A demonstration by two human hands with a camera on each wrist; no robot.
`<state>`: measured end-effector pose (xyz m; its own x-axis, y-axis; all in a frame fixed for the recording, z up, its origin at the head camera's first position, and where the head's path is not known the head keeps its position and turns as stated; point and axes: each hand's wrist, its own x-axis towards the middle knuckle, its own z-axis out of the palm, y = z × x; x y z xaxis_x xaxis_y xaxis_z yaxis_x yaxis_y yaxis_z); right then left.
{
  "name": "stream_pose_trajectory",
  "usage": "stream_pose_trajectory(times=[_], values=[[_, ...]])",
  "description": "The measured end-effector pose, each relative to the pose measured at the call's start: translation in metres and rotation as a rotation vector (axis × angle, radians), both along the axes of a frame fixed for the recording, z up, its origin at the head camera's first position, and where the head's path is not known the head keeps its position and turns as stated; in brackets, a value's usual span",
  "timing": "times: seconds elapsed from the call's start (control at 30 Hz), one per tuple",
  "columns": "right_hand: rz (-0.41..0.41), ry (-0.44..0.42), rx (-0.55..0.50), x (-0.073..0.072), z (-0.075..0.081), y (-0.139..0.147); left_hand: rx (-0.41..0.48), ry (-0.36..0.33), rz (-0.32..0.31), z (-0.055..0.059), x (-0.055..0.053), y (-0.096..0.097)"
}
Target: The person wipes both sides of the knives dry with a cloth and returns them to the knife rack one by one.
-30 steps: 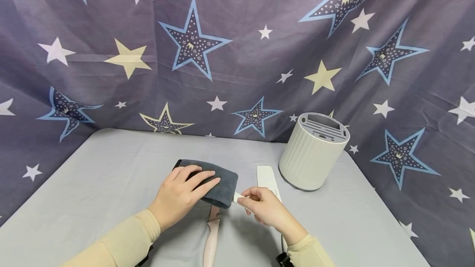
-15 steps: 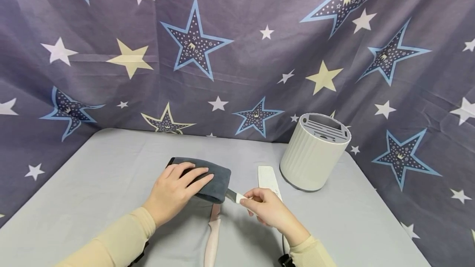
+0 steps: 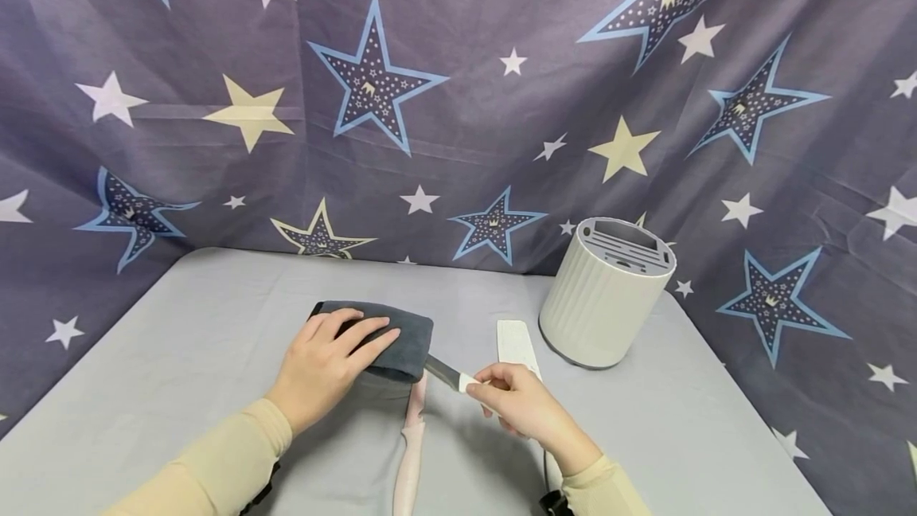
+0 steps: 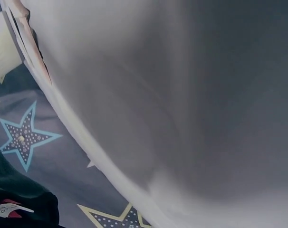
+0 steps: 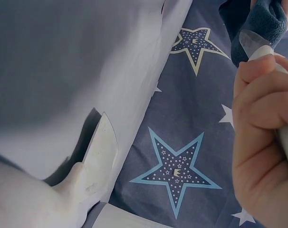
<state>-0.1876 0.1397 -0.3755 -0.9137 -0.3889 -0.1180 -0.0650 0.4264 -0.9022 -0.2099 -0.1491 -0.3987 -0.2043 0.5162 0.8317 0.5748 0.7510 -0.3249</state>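
Note:
My left hand (image 3: 322,369) holds a folded dark grey cloth (image 3: 408,347) above the table, fingers spread across its top; the thumb is hidden. From the cloth's right end emerges the grey blade of a knife (image 3: 444,373), its tip concealed in the folds. My right hand (image 3: 526,404) grips that knife's white handle (image 3: 466,383), and its curled fingers (image 5: 260,95) show in the right wrist view. Below the cloth lies a pink knife (image 3: 408,460), handle towards me. A white broad-bladed knife (image 3: 516,345) lies beyond my right hand, partly covered by it.
A ribbed cream knife block (image 3: 598,301) with a grey slotted top stands at the back right. The table (image 3: 215,325) has a pale grey cover, and a star-patterned curtain (image 3: 458,102) hangs behind it. Mostly blurred tabletop fills the left wrist view.
The cloth in my left hand has slid left and slightly away along the knife, baring more of its blade. My right hand has shifted only slightly right.

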Motion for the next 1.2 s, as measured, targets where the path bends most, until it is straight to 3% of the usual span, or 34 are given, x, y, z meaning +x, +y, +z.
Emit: stream_pose_trajectory(times=[0.5, 0.8, 1.07, 1.2], values=[[-0.006, -0.012, -0.012, -0.001, 0.002, 0.002, 0.062, -0.065, 0.043, -0.006, 0.0, -0.01], [-0.009, -0.007, -0.01, 0.0, 0.002, 0.004, 0.072, -0.232, 0.118, -0.008, 0.007, -0.014], [-0.033, -0.007, -0.033, -0.001, 0.003, 0.004, 0.22, -0.253, 0.119, -0.009, 0.009, -0.007], [-0.066, -0.008, -0.033, 0.0, 0.005, 0.004, 0.308, -0.298, 0.129, -0.008, 0.013, -0.004]])
